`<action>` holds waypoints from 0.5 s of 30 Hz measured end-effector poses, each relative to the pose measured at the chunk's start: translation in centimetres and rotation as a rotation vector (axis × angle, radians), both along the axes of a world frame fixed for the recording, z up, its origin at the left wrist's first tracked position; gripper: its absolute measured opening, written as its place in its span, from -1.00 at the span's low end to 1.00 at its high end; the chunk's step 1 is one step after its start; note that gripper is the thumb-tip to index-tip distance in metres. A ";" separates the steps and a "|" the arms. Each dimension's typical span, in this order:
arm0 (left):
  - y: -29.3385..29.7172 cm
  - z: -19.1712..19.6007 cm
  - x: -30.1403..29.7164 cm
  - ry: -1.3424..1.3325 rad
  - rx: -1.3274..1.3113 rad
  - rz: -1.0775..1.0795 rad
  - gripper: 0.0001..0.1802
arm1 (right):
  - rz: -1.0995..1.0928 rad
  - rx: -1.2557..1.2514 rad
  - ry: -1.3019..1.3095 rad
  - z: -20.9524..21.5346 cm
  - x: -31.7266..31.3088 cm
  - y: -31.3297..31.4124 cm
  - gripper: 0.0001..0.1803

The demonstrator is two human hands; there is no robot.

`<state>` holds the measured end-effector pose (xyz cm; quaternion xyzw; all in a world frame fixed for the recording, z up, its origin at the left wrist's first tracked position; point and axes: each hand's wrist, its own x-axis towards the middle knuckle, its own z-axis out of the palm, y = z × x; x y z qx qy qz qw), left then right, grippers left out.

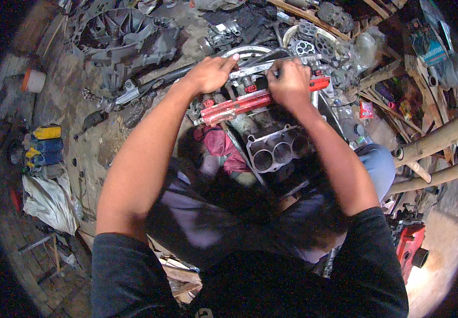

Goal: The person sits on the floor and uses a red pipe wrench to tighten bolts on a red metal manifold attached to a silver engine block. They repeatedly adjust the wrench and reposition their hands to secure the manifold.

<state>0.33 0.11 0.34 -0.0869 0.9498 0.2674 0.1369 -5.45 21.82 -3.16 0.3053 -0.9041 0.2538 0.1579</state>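
Note:
In front of me a long red metal part (239, 107) lies slanted, with a silver metal bar (255, 69) running along its far side. Small red fittings (249, 85) sit between the two. My left hand (211, 74) is at the silver bar's left end, its fingers bent and pressed against it. Farther right, my right hand (291, 84) is closed above the red part, and whatever its fingers hold is hidden. Nearer to me lies a flat gasket-like plate (272, 144) with large round holes. Beside it is a crumpled dark pink cloth (223, 148).
A large metal housing (125, 34) rests on the ground at the far left. A round container (291, 37) of metal parts stands at the back. Wooden poles (436, 140) cross the right side. Small bottles (46, 143) and a white sack (51, 201) lie at left.

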 end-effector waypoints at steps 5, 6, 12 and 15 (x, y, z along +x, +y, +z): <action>0.3 -0.2 -0.2 0.033 0.036 0.006 -0.13 | 0.047 -0.005 -0.100 0.0 0.3 0.2 -0.81; -0.1 -0.7 -0.3 0.046 0.072 0.017 -0.11 | 0.009 0.011 -0.080 0.4 0.3 0.0 -0.81; -1.6 -3.1 -1.1 0.063 0.412 0.131 -0.01 | 0.038 0.014 -0.058 -0.1 -0.1 -0.2 -0.77; -1.5 -3.1 -1.2 0.070 0.440 0.131 -0.01 | -0.004 0.046 -0.072 0.4 -0.1 0.0 -0.76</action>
